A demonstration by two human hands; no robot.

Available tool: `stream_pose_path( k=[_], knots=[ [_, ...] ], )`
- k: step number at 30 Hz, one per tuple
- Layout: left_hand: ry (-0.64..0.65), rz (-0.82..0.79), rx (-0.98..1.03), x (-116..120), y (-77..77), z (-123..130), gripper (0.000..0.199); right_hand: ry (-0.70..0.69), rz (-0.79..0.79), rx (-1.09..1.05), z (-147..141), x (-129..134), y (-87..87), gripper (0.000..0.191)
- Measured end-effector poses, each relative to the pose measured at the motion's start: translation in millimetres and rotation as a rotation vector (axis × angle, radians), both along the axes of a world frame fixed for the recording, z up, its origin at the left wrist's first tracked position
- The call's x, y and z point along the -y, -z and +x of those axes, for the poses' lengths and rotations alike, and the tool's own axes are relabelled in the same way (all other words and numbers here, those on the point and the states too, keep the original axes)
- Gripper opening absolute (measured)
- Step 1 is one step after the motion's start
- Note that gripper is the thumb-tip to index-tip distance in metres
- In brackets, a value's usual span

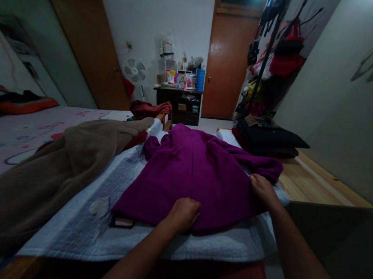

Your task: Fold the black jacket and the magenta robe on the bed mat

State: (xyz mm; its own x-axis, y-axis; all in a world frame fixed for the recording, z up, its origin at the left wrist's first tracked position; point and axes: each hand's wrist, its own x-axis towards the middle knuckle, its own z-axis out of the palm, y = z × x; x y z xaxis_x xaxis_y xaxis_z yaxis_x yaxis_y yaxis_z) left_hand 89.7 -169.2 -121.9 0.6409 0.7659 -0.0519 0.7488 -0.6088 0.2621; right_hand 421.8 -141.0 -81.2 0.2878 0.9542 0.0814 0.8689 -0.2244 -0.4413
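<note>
A purple long-sleeved top (194, 169) lies spread over a pale blue quilted cloth (106, 235), its hem toward me. My left hand (184, 214) rests on the top near the middle of the hem, fingers curled in and closed on the fabric. At the right side edge, just below the sleeve, my right hand (262, 188) pinches the cloth between closed fingers. The right sleeve (263, 166) stretches out to the side, while the left one (151, 146) is bunched up. Under the hem's left corner a small dark-edged flat thing (122, 222) peeks out.
A brown fleecy garment (82, 150) lies to the left, beside a pink patterned bed cover (18, 135). Folded dark clothes (264, 135) are stacked at the right on a wooden board (322, 180). Beyond are dark red cloth (150, 108), a fan (135, 72) and a black cabinet (178, 105).
</note>
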Motion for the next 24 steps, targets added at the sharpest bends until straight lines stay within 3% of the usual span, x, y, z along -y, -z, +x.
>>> stream_pose_path(
  k=[4, 7, 10, 13, 18, 24],
  knots=[
    [-0.028, 0.162, 0.143, -9, 12.8, 0, 0.034, -0.042, -0.008, -0.234, 2, 1, -0.3, 0.036],
    [-0.066, 0.135, 0.133, -15, 29.1, -3, 0.054, -0.027, -0.055, -0.354, -4, -1, -4.4, 0.033],
    [-0.057, 0.101, 0.104, -16, 39.5, -6, 0.06, -0.059, -0.177, -0.406, -13, -5, -5.2, 0.026],
    [-0.05, 0.097, 0.098, -16, 40.8, -6, 0.063, -0.127, -0.191, -0.347, -19, -10, 0.3, 0.018],
    [-0.067, 0.094, 0.091, -16, 40.3, -6, 0.064, -0.113, 0.003, -0.177, -16, -13, 6.1, 0.023],
    [-0.064, 0.093, 0.083, -16, 42.6, -6, 0.064, -0.067, 0.001, -0.381, -5, -9, -7.8, 0.038]
  ],
)
